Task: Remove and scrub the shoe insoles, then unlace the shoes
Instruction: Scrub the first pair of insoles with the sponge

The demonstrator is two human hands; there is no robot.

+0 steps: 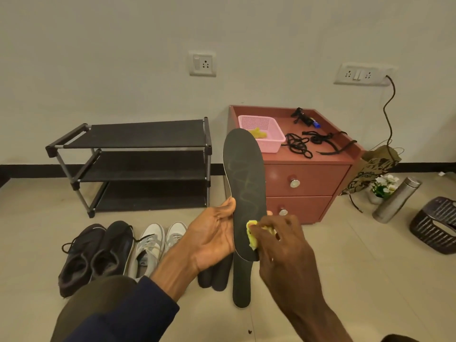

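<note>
My left hand grips a long black insole by its left edge and holds it upright in front of me. Wet zigzag streaks run down its face. My right hand pinches a small yellow sponge and presses it against the lower part of that insole. More black insoles lie on the floor just below my hands. A dark pair of shoes and a white pair stand on the floor at the left. Black laces lie on the red cabinet.
A black three-tier shoe rack stands against the wall at left. The red two-drawer cabinet carries a pink basket. At right are a paper bag, a steel bottle and a dark tipped basket.
</note>
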